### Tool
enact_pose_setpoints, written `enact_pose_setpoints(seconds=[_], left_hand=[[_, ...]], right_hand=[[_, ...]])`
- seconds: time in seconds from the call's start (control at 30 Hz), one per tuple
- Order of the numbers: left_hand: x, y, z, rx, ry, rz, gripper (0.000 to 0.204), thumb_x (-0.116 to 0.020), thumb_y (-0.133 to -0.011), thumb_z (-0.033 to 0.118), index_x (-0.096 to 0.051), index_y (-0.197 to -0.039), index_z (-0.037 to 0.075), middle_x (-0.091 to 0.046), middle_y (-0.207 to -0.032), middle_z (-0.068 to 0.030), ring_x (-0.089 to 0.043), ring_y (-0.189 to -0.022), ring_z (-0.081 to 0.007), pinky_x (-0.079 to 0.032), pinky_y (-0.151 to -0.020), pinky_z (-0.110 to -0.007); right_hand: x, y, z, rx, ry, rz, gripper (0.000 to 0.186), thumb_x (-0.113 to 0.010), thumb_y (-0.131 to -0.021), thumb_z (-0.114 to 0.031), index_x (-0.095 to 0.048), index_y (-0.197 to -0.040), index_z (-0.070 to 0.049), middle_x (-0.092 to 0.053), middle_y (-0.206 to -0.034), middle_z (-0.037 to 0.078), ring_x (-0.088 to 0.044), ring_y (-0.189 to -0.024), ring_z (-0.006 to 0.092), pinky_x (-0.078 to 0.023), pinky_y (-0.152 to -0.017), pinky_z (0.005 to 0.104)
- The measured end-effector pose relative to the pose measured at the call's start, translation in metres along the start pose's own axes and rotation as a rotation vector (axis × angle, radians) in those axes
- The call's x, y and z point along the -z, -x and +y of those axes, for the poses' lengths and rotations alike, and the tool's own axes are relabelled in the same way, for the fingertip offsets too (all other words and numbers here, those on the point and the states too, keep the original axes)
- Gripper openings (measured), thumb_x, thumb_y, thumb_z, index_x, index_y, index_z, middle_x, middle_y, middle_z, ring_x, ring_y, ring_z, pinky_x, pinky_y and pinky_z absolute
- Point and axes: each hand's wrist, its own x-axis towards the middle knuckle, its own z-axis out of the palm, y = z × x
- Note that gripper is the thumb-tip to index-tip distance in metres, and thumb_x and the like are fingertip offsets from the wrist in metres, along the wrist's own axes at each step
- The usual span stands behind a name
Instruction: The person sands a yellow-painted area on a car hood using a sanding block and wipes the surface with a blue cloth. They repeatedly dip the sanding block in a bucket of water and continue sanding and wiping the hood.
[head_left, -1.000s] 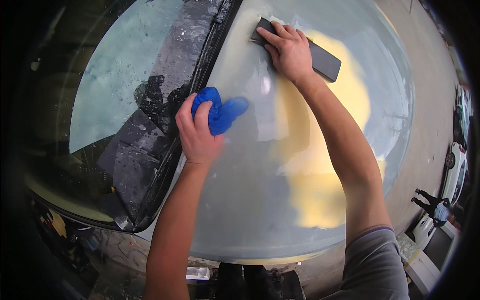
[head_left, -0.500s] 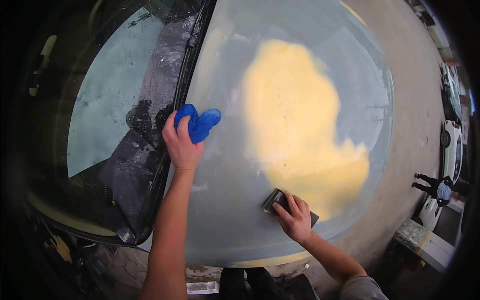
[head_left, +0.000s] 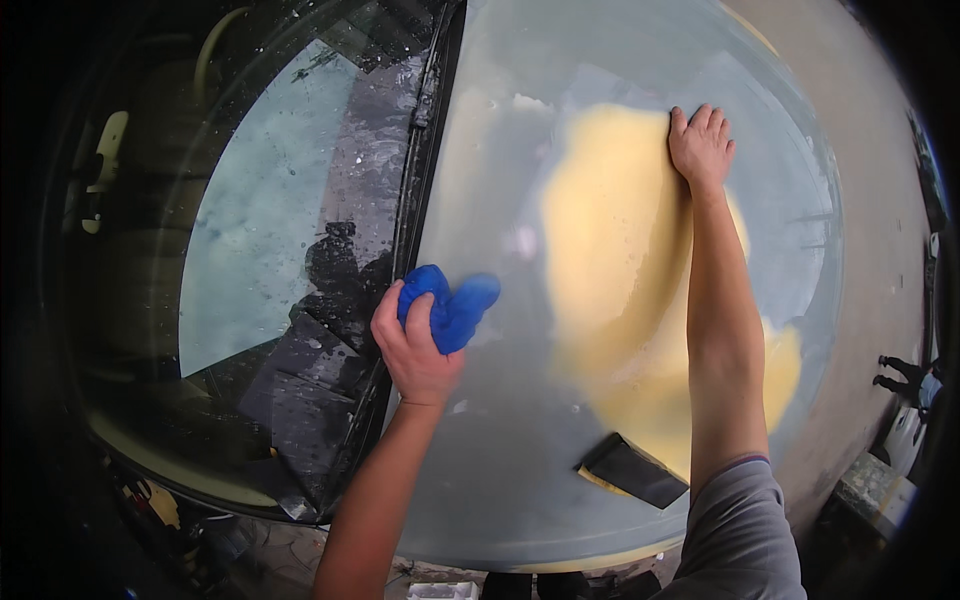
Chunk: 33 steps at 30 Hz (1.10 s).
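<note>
My left hand (head_left: 412,352) is closed around a crumpled blue cloth (head_left: 464,312), near the windshield edge of a grey car hood (head_left: 490,470). Far ahead, my right hand (head_left: 702,148) lies flat with fingers stretched out, at the far right edge of a pale yellow patch (head_left: 605,230) on the hood. Nothing shows in it. A dark sanding block (head_left: 640,472), with a yellowish edge underneath, rests on the hood by the patch's near end, apart from both hands. My right forearm hides part of the patch.
Left of the hood stands the wet windshield (head_left: 245,220), with a black wiper (head_left: 415,140) along its base. Dark sheets (head_left: 310,385) lie on the glass. Beyond the hood are pavement (head_left: 870,250), a person (head_left: 910,383) and a white car (head_left: 905,430).
My right hand has let go of the sanding block and reached far forward onto the hood. The block stays by the patch's near end. My left hand still holds the blue cloth; the view has shifted.
</note>
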Motion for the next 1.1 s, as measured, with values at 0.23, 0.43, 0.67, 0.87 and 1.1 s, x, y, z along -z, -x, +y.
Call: enact_pose_setpoints(seconds=[0.23, 0.43, 0.67, 0.87, 1.1], left_hand=[[0.008, -0.001, -0.007, -0.031, -0.038, 0.050, 0.059, -0.084, -0.093, 0.016, -0.061, -0.147, 0.010, -0.055, -0.156, -0.0260, -0.057, -0.138, -0.0513, -0.049, -0.115, -0.061], [-0.001, -0.002, 0.000, -0.037, 0.001, 0.032, 0.061, -0.082, -0.092, 0.014, -0.060, -0.149, 0.009, -0.054, -0.157, -0.0278, -0.057, -0.137, -0.0527, -0.047, -0.117, -0.062], [0.003, 0.000, -0.008, -0.019, 0.008, 0.021, 0.065, -0.085, -0.090, 0.015, -0.059, -0.150, 0.011, -0.053, -0.158, -0.0275, -0.055, -0.140, -0.0534, -0.045, -0.119, -0.062], [0.004, -0.001, -0.006, -0.018, 0.005, 0.038, 0.065, -0.086, -0.090, 0.015, -0.060, -0.150, 0.012, -0.054, -0.158, -0.0251, -0.055, -0.140, -0.0523, -0.046, -0.119, -0.061], [0.004, -0.001, -0.003, -0.008, -0.014, 0.047, 0.064, -0.086, -0.090, 0.015, -0.060, -0.149, 0.012, -0.055, -0.157, -0.0249, -0.057, -0.139, -0.0514, -0.048, -0.117, -0.061]], right_hand=[[0.000, 0.072, -0.136, 0.345, -0.114, -0.001, 0.087, -0.047, -0.115, -0.063, -0.041, -0.176, -0.001, -0.037, -0.187, 0.020, -0.030, -0.174, 0.0387, -0.022, -0.140, 0.0575], [0.006, 0.181, -0.263, 0.702, -0.144, -0.016, 0.087, -0.048, -0.115, -0.065, -0.045, -0.176, -0.002, -0.039, -0.187, 0.015, -0.032, -0.173, 0.0339, -0.023, -0.141, 0.0550], [0.019, 0.204, -0.208, 0.794, -0.213, -0.052, 0.087, -0.048, -0.116, -0.064, -0.043, -0.176, -0.002, -0.039, -0.187, 0.016, -0.033, -0.173, 0.0322, -0.023, -0.142, 0.0525], [0.030, 0.171, -0.087, 0.601, -0.135, -0.033, 0.087, -0.046, -0.116, -0.063, -0.040, -0.178, -0.003, -0.038, -0.187, 0.014, -0.031, -0.175, 0.0323, -0.023, -0.142, 0.0514], [0.036, 0.202, -0.035, 0.569, -0.103, 0.023, 0.084, -0.058, -0.115, -0.053, -0.043, -0.172, 0.007, -0.038, -0.184, 0.027, -0.034, -0.170, 0.0479, -0.027, -0.138, 0.0611]])
